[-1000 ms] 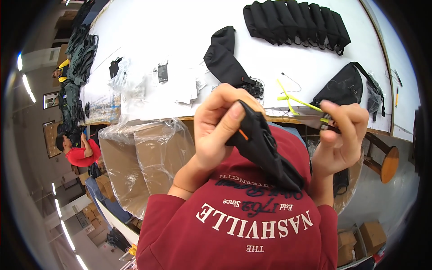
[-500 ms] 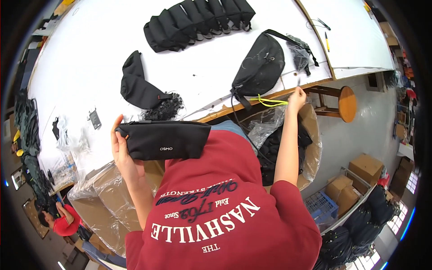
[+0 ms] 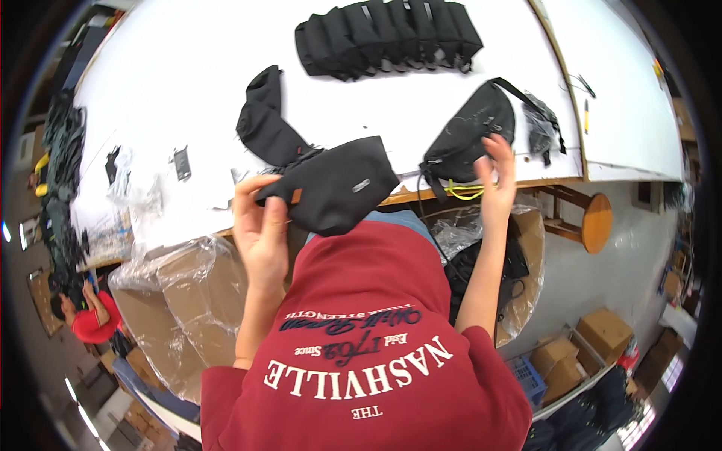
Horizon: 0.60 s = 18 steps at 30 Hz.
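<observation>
My left hand (image 3: 259, 225) grips one end of a black fabric pouch (image 3: 342, 188), thumb on the near face beside a small orange-brown tab. The pouch hangs tilted above the table's front edge, its light printed mark facing up. To its right, my right hand (image 3: 498, 177) is raised with its fingers apart, slightly blurred, and nothing shows in it. Behind that hand lies a black waist bag (image 3: 470, 124) with a strap. A second black pouch (image 3: 271, 124) rests on the white table (image 3: 203, 98), partly hidden behind the held one.
Black pouches (image 3: 387, 41) stand in a row at the back. A yellow-green cord (image 3: 465, 192) hangs at the table edge. Plastic-lined cartons (image 3: 180, 301) are below left; another carton (image 3: 530, 263) holds black items at right, near a wooden stool (image 3: 596, 223). Another person (image 3: 94, 319) is far left.
The held pouch has tilted and turned in my left hand. My right hand has opened and come up near the waist bag; the small dark pointed thing in it no longer shows. The view has shifted.
</observation>
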Each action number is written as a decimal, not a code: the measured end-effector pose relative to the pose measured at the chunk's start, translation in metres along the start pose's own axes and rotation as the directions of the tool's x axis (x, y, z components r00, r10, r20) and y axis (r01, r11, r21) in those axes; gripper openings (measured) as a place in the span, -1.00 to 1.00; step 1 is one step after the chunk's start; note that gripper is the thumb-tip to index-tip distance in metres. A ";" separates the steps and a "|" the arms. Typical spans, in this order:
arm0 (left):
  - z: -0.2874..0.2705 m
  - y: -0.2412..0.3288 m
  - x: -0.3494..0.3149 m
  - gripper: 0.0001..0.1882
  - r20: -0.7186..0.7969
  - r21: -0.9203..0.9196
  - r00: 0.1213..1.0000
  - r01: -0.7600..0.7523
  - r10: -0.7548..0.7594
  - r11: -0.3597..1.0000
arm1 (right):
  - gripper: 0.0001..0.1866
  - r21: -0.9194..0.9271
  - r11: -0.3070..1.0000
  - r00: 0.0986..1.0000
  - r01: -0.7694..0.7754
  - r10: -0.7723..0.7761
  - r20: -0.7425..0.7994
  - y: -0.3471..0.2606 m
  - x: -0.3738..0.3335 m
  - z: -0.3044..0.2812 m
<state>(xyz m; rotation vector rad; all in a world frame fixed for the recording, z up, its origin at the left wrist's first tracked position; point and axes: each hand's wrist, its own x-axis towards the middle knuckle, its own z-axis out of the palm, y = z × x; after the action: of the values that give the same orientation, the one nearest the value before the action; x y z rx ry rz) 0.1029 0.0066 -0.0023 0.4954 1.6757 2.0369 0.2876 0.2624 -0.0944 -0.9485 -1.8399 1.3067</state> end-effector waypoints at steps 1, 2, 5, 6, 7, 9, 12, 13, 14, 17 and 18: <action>0.008 0.004 0.000 -0.75 -0.002 -0.032 0.999 0.054 -0.054 0.998 | -0.34 0.053 0.999 0.969 -0.013 0.000 0.248 -0.055 -0.013 0.015; 0.014 0.003 0.000 -0.78 0.028 -0.049 0.998 0.064 -0.062 0.997 | -0.17 -0.020 0.992 0.906 0.121 -0.102 0.410 -0.076 -0.025 0.028; 0.033 0.012 0.006 -0.82 0.105 -0.157 0.975 0.212 -0.197 0.965 | -0.14 -0.094 0.886 0.715 0.453 -0.299 0.631 -0.114 -0.023 0.061; 0.038 0.017 0.010 -0.83 0.142 -0.174 0.960 0.265 -0.242 0.948 | -0.18 -0.043 0.873 0.709 0.486 -0.365 0.604 -0.110 -0.020 0.070; 0.042 0.019 0.014 -0.83 0.131 -0.186 0.966 0.246 -0.224 0.951 | -0.22 0.096 0.962 0.761 0.256 -0.261 0.594 -0.108 -0.020 0.071; 0.032 0.019 0.028 -0.83 0.171 -0.116 0.978 0.142 -0.122 0.983 | -0.36 0.393 0.908 0.831 -0.144 -0.105 0.546 -0.105 -0.018 0.077; 0.004 0.007 0.048 -0.71 0.274 -0.049 0.957 -0.083 0.093 0.995 | -0.65 0.468 0.797 0.770 -0.382 -0.005 0.638 -0.089 -0.011 0.068; 0.000 0.004 0.049 -0.61 0.259 -0.147 0.966 0.010 0.028 0.989 | -0.65 0.468 0.797 0.767 -0.382 -0.010 0.642 -0.085 -0.010 0.072; -0.001 0.006 0.050 -0.52 0.250 -0.244 0.967 0.101 -0.038 0.965 | -0.69 0.513 0.743 0.795 -0.430 0.042 0.605 -0.083 -0.009 0.076; 0.001 -0.010 0.052 -0.32 0.394 0.132 0.907 0.103 -0.147 0.986 | -0.71 0.650 0.561 0.853 -0.513 0.248 0.460 -0.091 -0.002 0.089; 0.006 -0.015 0.047 -0.35 0.438 0.235 0.885 0.055 -0.156 0.970 | -0.68 0.698 0.449 0.829 -0.558 0.342 0.442 -0.092 0.000 0.092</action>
<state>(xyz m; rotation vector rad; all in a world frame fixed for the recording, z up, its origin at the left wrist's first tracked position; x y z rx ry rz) 0.0684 0.0401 -0.0161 0.8606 1.5916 1.5127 0.1935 0.1987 -0.0304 -0.7757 -0.8570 2.4081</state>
